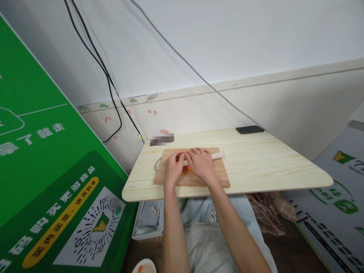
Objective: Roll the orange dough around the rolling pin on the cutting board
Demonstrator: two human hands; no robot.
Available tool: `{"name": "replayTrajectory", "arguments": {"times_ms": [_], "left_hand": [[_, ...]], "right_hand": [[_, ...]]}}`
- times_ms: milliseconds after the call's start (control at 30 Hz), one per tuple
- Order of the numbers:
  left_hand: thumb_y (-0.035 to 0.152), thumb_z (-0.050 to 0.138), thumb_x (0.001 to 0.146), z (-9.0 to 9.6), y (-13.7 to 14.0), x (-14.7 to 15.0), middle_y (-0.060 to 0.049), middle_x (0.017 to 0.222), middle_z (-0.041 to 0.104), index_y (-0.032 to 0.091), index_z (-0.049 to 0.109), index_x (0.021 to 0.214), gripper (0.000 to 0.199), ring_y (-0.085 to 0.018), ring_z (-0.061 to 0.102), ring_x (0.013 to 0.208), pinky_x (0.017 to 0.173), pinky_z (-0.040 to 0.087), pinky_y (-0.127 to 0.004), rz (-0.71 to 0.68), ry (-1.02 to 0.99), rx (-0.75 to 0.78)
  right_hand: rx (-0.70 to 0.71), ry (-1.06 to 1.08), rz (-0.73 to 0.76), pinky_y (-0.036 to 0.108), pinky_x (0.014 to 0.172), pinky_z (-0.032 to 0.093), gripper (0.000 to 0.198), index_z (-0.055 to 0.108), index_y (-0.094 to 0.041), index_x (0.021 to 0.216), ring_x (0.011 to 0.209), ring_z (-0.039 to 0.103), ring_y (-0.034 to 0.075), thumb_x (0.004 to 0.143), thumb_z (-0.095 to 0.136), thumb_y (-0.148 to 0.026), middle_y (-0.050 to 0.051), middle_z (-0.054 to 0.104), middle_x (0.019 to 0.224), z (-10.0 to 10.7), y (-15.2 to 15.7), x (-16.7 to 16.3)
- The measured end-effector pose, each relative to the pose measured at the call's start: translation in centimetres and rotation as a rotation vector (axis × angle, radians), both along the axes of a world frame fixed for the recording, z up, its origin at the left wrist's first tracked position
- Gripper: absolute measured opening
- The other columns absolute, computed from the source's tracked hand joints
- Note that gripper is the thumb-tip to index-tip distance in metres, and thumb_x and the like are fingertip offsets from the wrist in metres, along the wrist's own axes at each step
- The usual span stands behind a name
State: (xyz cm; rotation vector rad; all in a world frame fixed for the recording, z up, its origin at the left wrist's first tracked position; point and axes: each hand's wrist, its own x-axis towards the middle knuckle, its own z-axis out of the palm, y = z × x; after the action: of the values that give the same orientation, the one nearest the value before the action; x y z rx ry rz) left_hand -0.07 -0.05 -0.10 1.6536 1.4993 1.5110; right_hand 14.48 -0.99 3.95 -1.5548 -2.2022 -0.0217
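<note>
Gripping sausage (216, 155), both hands (174, 167) mid-board (222, 176)

Head-worn view, forward and down, seemingly near the table (256, 163).

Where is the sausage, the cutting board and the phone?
sausage (217, 155), head view, on its bare pink right end.
cutting board (220, 170), head view, on bare wood near its right edge.
phone (249, 129), head view, on the middle of its dark face.

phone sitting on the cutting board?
No. The dark phone lies on the bare table at its far edge, well apart from the cutting board under both hands.
</note>
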Motion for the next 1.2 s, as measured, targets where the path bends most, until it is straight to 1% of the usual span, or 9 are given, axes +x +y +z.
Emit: {"name": "replayTrajectory", "arguments": {"times_ms": [133,233,433,567,700,833,933,1067,1200], "left_hand": [[0.024,0.06,0.098,0.3,-0.2,0.1,-0.01,0.109,0.082,0.018,0.078,0.105,0.019,-0.023,0.076,0.101,0.1,0.058,-0.039,-0.002,0.004,0.001],[0.023,0.061,0.098,0.4,-0.3,0.2,-0.01,0.108,0.082,0.018,0.077,0.106,0.019,-0.023,0.076,0.101,0.099,0.058,-0.038,0.002,-0.002,-0.005],[0.022,0.062,0.098,0.4,-0.2,0.1,-0.01,0.106,0.082,0.018,0.077,0.106,0.018,-0.023,0.076,0.101,0.1,0.058,-0.038,0.009,-0.001,-0.019],[0.023,0.062,0.098,0.5,-0.3,0.1,-0.01,0.106,0.082,0.018,0.077,0.105,0.018,-0.023,0.076,0.101,0.1,0.058,-0.038,0.006,-0.003,-0.015],[0.023,0.06,0.098,0.5,-0.4,0.1,-0.009,0.107,0.082,0.019,0.077,0.104,0.019,-0.022,0.076,0.101,0.101,0.058,-0.037,-0.011,0.009,0.009],[0.022,0.059,0.098,0.5,-0.3,0.1,-0.009,0.108,0.082,0.019,0.077,0.104,0.02,-0.022,0.076,0.101,0.1,0.059,-0.036,-0.012,0.004,0.014],[0.022,0.06,0.098,0.5,-0.2,0.1,-0.009,0.107,0.082,0.018,0.077,0.105,0.019,-0.022,0.076,0.1,0.099,0.059,-0.036,-0.005,0.009,0.003],[0.023,0.062,0.098,0.4,-0.2,0.1,-0.009,0.106,0.082,0.018,0.077,0.106,0.018,-0.022,0.076,0.101,0.099,0.06,-0.037,0.008,-0.004,-0.021],[0.022,0.061,0.098,0.5,-0.2,0.2,-0.01,0.106,0.082,0.018,0.077,0.106,0.018,-0.022,0.076,0.101,0.1,0.059,-0.038,0.013,-0.002,-0.017]], "right_hand": [[-0.036,-0.016,-0.012,0.046,0.104,0.033,0.043,0.077,-0.024,0.119,0.126,0.061,0.028,0.115,0.036,-0.035,0.01,0.077,0.131,0.6,0.0,-0.2],[-0.011,-0.012,-0.013,0.047,0.109,0.031,0.047,0.077,-0.025,0.12,0.132,0.058,0.029,0.116,0.032,-0.037,0.01,0.074,0.139,0.2,-1.1,-0.1],[0.017,0.019,-0.082,0.054,0.125,0.018,0.048,0.068,-0.022,0.143,0.15,0.046,0.032,0.116,0.033,-0.039,0.013,0.061,0.159,-1.4,-3.3,-0.1],[0.0,0.018,-0.062,0.053,0.122,0.022,0.048,0.074,-0.023,0.131,0.148,0.048,0.031,0.117,0.031,-0.04,0.012,0.063,0.157,-0.9,-2.1,-0.3],[-0.033,0.015,-0.043,0.049,0.112,0.03,0.048,0.077,-0.024,0.12,0.135,0.057,0.029,0.116,0.032,-0.038,0.011,0.074,0.14,0.2,-0.2,-0.6],[-0.048,0.016,-0.057,0.048,0.108,0.032,0.046,0.079,-0.023,0.115,0.125,0.061,0.029,0.115,0.035,-0.037,0.011,0.078,0.129,0.5,0.5,-0.8],[-0.036,0.035,-0.055,0.048,0.111,0.03,0.048,0.079,-0.024,0.117,0.128,0.059,0.029,0.115,0.034,-0.037,0.01,0.077,0.132,0.2,-0.5,-0.6],[-0.021,0.036,-0.064,0.051,0.118,0.024,0.048,0.078,-0.027,0.125,0.135,0.054,0.03,0.116,0.033,-0.04,0.009,0.071,0.145,-0.7,-2.3,-0.2],[0.003,0.039,-0.061,0.051,0.119,0.024,0.048,0.077,-0.028,0.127,0.137,0.053,0.031,0.116,0.032,-0.042,0.009,0.068,0.149,-0.9,-2.2,-0.2]]}}
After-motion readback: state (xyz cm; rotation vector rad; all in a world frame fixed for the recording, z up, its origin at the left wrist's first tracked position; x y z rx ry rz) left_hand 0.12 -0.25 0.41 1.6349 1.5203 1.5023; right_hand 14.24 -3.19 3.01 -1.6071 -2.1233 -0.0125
